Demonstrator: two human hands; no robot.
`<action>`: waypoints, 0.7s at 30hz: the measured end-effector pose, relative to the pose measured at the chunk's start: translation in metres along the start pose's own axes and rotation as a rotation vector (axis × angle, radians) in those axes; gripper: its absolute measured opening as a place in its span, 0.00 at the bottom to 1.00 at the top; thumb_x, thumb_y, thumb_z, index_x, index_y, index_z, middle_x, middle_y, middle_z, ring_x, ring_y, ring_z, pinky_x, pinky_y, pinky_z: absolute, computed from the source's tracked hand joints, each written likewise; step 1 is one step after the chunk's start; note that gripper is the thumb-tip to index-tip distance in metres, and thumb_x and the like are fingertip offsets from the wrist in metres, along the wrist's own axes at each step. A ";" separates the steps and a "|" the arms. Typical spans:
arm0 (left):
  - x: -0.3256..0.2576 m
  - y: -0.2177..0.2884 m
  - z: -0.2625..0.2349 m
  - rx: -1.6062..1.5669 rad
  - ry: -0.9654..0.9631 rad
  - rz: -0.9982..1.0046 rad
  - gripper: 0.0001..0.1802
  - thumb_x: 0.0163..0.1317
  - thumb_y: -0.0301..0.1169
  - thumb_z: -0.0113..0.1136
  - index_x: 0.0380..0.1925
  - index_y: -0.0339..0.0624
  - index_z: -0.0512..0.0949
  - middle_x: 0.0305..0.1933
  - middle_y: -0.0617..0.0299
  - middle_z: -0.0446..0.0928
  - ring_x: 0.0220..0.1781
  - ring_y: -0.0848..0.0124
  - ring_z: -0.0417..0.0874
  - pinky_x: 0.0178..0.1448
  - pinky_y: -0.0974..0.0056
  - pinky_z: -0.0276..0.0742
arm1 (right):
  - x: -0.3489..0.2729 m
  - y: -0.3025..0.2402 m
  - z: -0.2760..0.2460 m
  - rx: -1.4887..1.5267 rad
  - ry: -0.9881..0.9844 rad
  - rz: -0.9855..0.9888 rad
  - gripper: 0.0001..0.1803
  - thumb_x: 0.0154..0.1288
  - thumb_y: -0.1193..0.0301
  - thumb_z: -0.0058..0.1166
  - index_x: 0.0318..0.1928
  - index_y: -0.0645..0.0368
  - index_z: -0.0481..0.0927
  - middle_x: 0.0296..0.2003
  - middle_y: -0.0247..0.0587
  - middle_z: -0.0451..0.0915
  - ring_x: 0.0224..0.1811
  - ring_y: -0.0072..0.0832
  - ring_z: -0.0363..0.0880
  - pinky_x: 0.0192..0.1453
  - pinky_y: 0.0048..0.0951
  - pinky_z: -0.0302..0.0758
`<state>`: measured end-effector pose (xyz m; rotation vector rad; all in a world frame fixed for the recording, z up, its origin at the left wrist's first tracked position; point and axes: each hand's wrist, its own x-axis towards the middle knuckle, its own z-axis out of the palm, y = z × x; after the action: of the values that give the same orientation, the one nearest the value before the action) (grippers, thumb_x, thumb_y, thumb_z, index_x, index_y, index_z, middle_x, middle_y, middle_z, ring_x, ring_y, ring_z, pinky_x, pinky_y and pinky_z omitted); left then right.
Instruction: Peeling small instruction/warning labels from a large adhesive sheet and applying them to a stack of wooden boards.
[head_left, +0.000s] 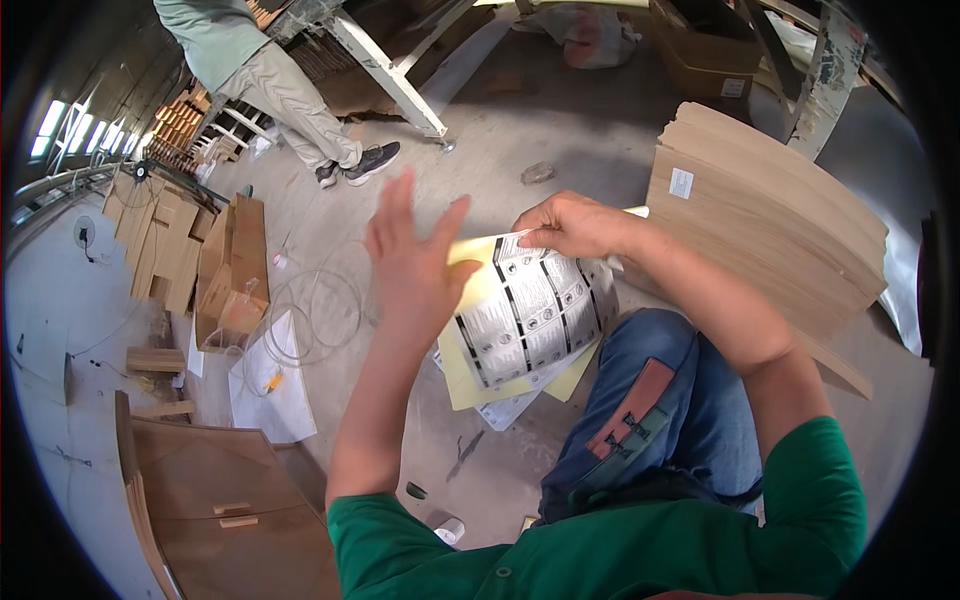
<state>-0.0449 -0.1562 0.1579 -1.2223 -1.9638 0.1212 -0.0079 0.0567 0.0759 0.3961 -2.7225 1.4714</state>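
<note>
My right hand [572,225] pinches the top edge of a curved sheet of printed labels [540,315], white with black bars and a bare yellow strip at its left. My left hand [412,250], slightly blurred, is raised just left of the sheet with its fingers spread; whether its thumb touches the yellow strip I cannot tell. Under the sheet, more yellow and white papers [463,388] lie in front of my bent knee [640,350]. To the right leans a stack of wood-grain panels [775,225] bearing a small white label [681,183].
Another person [290,95] stands at the far left beside a white metal frame [385,75]. An open cardboard box [232,270], a loose wire coil [318,318] and a white sheet [295,405] lie left. Brown panels [215,470] stand lower left; a cardboard carton [705,65] is far right.
</note>
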 end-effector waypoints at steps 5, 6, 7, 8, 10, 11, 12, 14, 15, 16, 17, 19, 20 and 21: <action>-0.012 -0.018 0.032 -0.996 -0.641 -0.370 0.10 0.60 0.31 0.58 0.38 0.36 0.80 0.27 0.58 0.80 0.28 0.73 0.78 0.34 0.69 0.72 | 0.004 -0.014 0.003 0.058 -0.089 0.026 0.12 0.62 0.67 0.55 0.45 0.59 0.80 0.36 0.43 0.82 0.38 0.32 0.80 0.46 0.31 0.74; -0.014 -0.022 0.036 -1.116 -0.662 -0.395 0.11 0.62 0.31 0.56 0.39 0.35 0.79 0.28 0.61 0.80 0.30 0.77 0.77 0.35 0.71 0.72 | 0.002 -0.013 0.011 -0.037 0.115 -0.119 0.13 0.61 0.68 0.56 0.44 0.59 0.80 0.35 0.43 0.82 0.38 0.34 0.79 0.46 0.32 0.74; -0.015 -0.026 0.038 -1.236 -0.682 -0.419 0.11 0.65 0.31 0.54 0.39 0.33 0.79 0.30 0.64 0.79 0.32 0.81 0.75 0.35 0.72 0.71 | 0.001 -0.014 0.018 -0.131 0.320 -0.265 0.13 0.59 0.69 0.58 0.44 0.60 0.80 0.35 0.44 0.81 0.37 0.36 0.79 0.46 0.33 0.74; -0.015 -0.028 0.039 -1.235 -0.681 -0.418 0.11 0.65 0.31 0.54 0.39 0.33 0.79 0.30 0.64 0.79 0.32 0.81 0.75 0.35 0.72 0.71 | 0.003 -0.015 0.022 -0.174 0.411 -0.450 0.12 0.56 0.71 0.60 0.41 0.60 0.81 0.35 0.42 0.81 0.36 0.37 0.77 0.44 0.33 0.75; -0.013 -0.028 0.035 -1.413 -0.744 -0.490 0.12 0.66 0.31 0.51 0.39 0.31 0.78 0.31 0.68 0.78 0.33 0.83 0.74 0.36 0.74 0.71 | 0.003 -0.017 0.028 -0.225 0.470 -0.494 0.11 0.55 0.72 0.60 0.40 0.60 0.81 0.34 0.41 0.81 0.36 0.36 0.77 0.42 0.32 0.75; -0.011 -0.027 0.035 -1.412 -0.747 -0.487 0.12 0.66 0.31 0.51 0.39 0.31 0.78 0.31 0.68 0.78 0.33 0.83 0.74 0.36 0.74 0.71 | 0.002 -0.018 0.030 -0.275 0.527 -0.540 0.10 0.54 0.73 0.60 0.39 0.60 0.82 0.34 0.40 0.81 0.36 0.35 0.77 0.41 0.31 0.75; -0.009 -0.027 0.034 -1.420 -0.731 -0.486 0.11 0.66 0.29 0.51 0.38 0.31 0.78 0.30 0.68 0.77 0.31 0.83 0.73 0.34 0.74 0.70 | 0.001 -0.020 0.031 -0.284 0.569 -0.548 0.09 0.52 0.76 0.61 0.37 0.59 0.82 0.34 0.38 0.80 0.37 0.33 0.76 0.41 0.30 0.76; -0.006 -0.027 0.034 -1.426 -0.717 -0.483 0.11 0.65 0.28 0.50 0.38 0.31 0.78 0.28 0.68 0.77 0.30 0.83 0.72 0.33 0.73 0.70 | -0.002 -0.019 0.034 -0.312 0.605 -0.577 0.09 0.51 0.76 0.61 0.35 0.60 0.82 0.35 0.37 0.80 0.37 0.34 0.76 0.41 0.30 0.76; -0.006 -0.028 0.035 -1.420 -0.733 -0.478 0.11 0.66 0.29 0.50 0.38 0.31 0.78 0.30 0.68 0.77 0.31 0.83 0.73 0.34 0.74 0.70 | -0.003 -0.018 0.034 -0.341 0.640 -0.604 0.08 0.50 0.76 0.61 0.34 0.60 0.81 0.36 0.37 0.80 0.37 0.34 0.76 0.42 0.30 0.76; -0.005 -0.028 0.036 -1.415 -0.748 -0.474 0.12 0.67 0.31 0.50 0.38 0.31 0.78 0.31 0.69 0.77 0.32 0.83 0.73 0.36 0.75 0.70 | -0.002 -0.018 0.035 -0.339 0.643 -0.602 0.08 0.50 0.76 0.61 0.34 0.60 0.81 0.36 0.37 0.80 0.37 0.34 0.76 0.42 0.30 0.76; -0.005 -0.029 0.037 -1.413 -0.751 -0.472 0.12 0.67 0.31 0.50 0.38 0.31 0.78 0.31 0.69 0.77 0.32 0.83 0.73 0.36 0.75 0.70 | -0.001 -0.019 0.035 -0.395 0.661 -0.631 0.09 0.48 0.76 0.58 0.34 0.61 0.80 0.37 0.37 0.79 0.39 0.34 0.75 0.43 0.30 0.76; -0.005 -0.028 0.039 -1.403 -0.738 -0.483 0.12 0.67 0.31 0.51 0.37 0.31 0.78 0.30 0.69 0.77 0.31 0.84 0.73 0.35 0.75 0.70 | -0.001 -0.018 0.036 -0.452 0.680 -0.655 0.11 0.46 0.77 0.56 0.34 0.62 0.78 0.39 0.36 0.78 0.40 0.33 0.74 0.44 0.30 0.76; -0.004 -0.027 0.039 -1.404 -0.740 -0.482 0.12 0.67 0.31 0.51 0.37 0.31 0.78 0.30 0.69 0.77 0.31 0.84 0.73 0.35 0.75 0.70 | 0.000 -0.017 0.035 -0.491 0.677 -0.674 0.11 0.44 0.77 0.55 0.34 0.63 0.77 0.40 0.39 0.77 0.42 0.35 0.74 0.44 0.30 0.76; -0.003 -0.026 0.040 -1.388 -0.749 -0.479 0.12 0.66 0.30 0.51 0.36 0.31 0.78 0.30 0.70 0.77 0.31 0.84 0.72 0.35 0.75 0.70 | -0.001 -0.017 0.035 -0.532 0.673 -0.694 0.12 0.43 0.77 0.54 0.34 0.63 0.76 0.41 0.41 0.76 0.43 0.36 0.74 0.45 0.31 0.76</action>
<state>-0.0901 -0.1596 0.1416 -1.5174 -3.0553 -1.4311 -0.0001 0.0194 0.0704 0.5925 -1.9971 0.5328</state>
